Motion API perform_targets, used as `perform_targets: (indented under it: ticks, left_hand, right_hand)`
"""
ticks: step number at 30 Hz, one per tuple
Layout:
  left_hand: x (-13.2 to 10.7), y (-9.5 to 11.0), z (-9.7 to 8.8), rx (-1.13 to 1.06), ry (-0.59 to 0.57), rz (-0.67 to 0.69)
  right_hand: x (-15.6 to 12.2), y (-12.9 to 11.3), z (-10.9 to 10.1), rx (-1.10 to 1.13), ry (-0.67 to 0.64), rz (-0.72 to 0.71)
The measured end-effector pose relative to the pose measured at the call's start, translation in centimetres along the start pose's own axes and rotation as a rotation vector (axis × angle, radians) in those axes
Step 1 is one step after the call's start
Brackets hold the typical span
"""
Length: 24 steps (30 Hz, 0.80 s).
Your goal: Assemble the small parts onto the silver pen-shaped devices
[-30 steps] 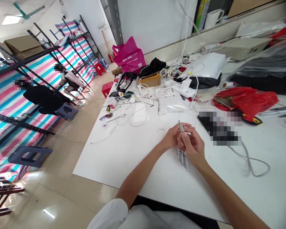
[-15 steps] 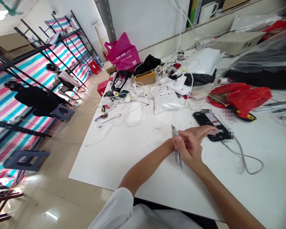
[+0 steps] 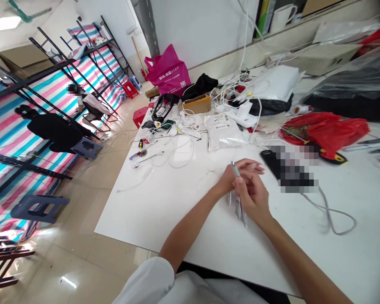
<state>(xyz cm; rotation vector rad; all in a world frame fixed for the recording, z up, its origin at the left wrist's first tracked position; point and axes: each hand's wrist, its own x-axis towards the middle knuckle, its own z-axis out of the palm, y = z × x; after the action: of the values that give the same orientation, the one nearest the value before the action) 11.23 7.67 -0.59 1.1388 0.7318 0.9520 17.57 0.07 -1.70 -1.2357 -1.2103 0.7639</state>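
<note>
My right hand is closed round a bundle of silver pens; one pen tip sticks up above my thumb and the other ends poke out below my palm, just over the white table. My left hand lies behind the bundle with its fingers curled loosely against the upright pen. Both hands meet over the middle of the table, left of a black phone with a grey cable.
Behind the hands lie a white parcel bag, tangled white cables, a cardboard box, a magenta bag and a red plastic bag. On the floor to the left are people seated by striped shelving and a grey stool.
My left hand has drawn back from the phone to the pens. The right hand holds the bundle as before.
</note>
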Motion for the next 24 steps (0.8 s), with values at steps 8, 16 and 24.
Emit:
perform_targets:
  ticks: [8,16,24]
  left_hand:
    - [-4.4,-0.2,-6.4,-0.125,0.157,0.107]
    - [-4.2,-0.4,-6.8,-0.172,0.145,0.012]
    - [-4.4,-0.9,-7.5,-0.293,0.201,-0.009]
  right_hand:
    - [0.9,-0.3,0.5,-0.139,-0.06,0.147]
    - [1.4,0.7,0.3,-0.117,-0.273,0.143]
    - [1.6,1.1,0.7,0.165,-0.3,0.232]
